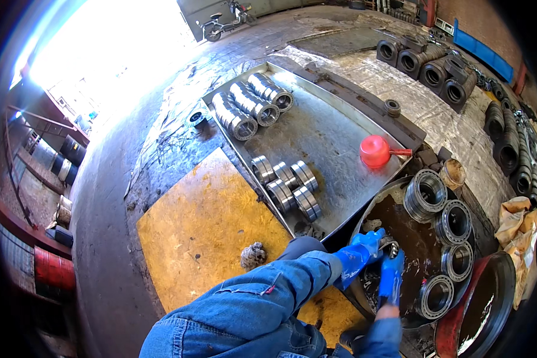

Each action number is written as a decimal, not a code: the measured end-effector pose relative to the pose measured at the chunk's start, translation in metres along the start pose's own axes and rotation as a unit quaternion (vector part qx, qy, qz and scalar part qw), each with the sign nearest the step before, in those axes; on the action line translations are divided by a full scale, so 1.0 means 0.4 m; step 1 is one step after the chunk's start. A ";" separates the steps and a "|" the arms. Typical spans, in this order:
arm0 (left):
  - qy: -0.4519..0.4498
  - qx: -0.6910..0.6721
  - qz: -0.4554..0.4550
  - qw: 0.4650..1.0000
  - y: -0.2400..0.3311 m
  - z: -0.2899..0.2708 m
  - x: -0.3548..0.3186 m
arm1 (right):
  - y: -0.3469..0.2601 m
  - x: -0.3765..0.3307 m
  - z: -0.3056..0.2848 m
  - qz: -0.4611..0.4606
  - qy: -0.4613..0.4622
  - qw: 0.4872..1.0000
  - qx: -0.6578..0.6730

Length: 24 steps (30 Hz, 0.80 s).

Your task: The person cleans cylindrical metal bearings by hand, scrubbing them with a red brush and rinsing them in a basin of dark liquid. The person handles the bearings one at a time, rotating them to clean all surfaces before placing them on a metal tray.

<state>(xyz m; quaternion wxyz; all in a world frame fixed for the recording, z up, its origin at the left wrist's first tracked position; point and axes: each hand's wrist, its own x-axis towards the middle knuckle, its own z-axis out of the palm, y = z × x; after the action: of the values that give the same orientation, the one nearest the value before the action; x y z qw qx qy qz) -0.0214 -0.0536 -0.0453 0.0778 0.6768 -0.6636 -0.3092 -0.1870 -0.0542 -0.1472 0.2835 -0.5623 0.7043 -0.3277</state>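
My left hand (362, 252), in a blue rubber glove, is closed on one side of a small metal bearing ring (389, 246). From the near side my right hand (391, 275), gloved the same way, grips that ring too; its fingers are partly hidden. Both hands are over a round tub (359, 292) of dark brown liquid. Along the tub's right side stand several bearings (453, 221), some stacked, with their bores facing up. A greyish rag or lump (372, 225) lies by the tub's far left rim, close to my left hand.
Left of the tub a metal tray (340, 122) holds rows of shiny rings (244, 115), loose rings (285, 175) and a red dipper (375, 151). A yellow board (206, 218) with a dirty rag (253, 255) lies nearer. A red-sided drum (453, 331) stands at right.
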 end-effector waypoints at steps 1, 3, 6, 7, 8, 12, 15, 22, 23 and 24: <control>-0.003 -0.025 0.018 1.000 -0.015 0.005 0.007 | -0.031 0.059 -0.013 0.039 -0.146 0.980 0.131; -0.013 -0.025 -0.012 1.000 0.015 -0.016 0.015 | -0.065 0.121 -0.034 0.073 -0.246 0.940 0.224; -0.016 -0.025 -0.027 0.999 -0.002 -0.004 0.001 | -0.152 0.063 -0.062 0.108 -0.278 0.911 0.285; -0.012 -0.029 -0.034 0.999 -0.027 0.007 -0.009 | -0.254 -0.042 -0.106 0.079 -0.208 0.920 0.323; -0.008 -0.021 -0.024 0.999 -0.008 -0.011 0.000 | -0.227 -0.027 -0.098 0.075 -0.149 0.941 0.295; -0.014 -0.009 -0.021 1.000 0.002 0.001 -0.002 | -0.035 -0.097 0.021 0.103 0.019 0.975 0.197; -0.002 -0.020 -0.035 0.999 -0.050 0.035 -0.019 | -0.096 -0.110 -0.025 0.071 -0.034 0.992 -0.101; 0.038 0.008 0.001 0.999 -0.014 0.009 0.034 | -0.043 0.095 -0.027 0.028 -0.233 0.947 0.218; 0.033 -0.016 -0.025 0.999 -0.051 0.013 0.027 | -0.144 -0.004 -0.050 0.039 -0.217 0.913 0.343; 0.035 -0.040 -0.023 0.998 -0.047 0.012 0.037 | -0.173 -0.035 -0.060 0.042 -0.156 0.932 0.323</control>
<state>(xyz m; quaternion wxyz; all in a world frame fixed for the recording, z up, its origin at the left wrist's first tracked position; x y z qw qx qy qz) -0.0091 -0.0639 -0.0634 0.1209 0.6988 -0.6319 -0.3128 -0.1605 -0.0478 -0.0778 0.5700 -0.4543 0.5300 -0.4333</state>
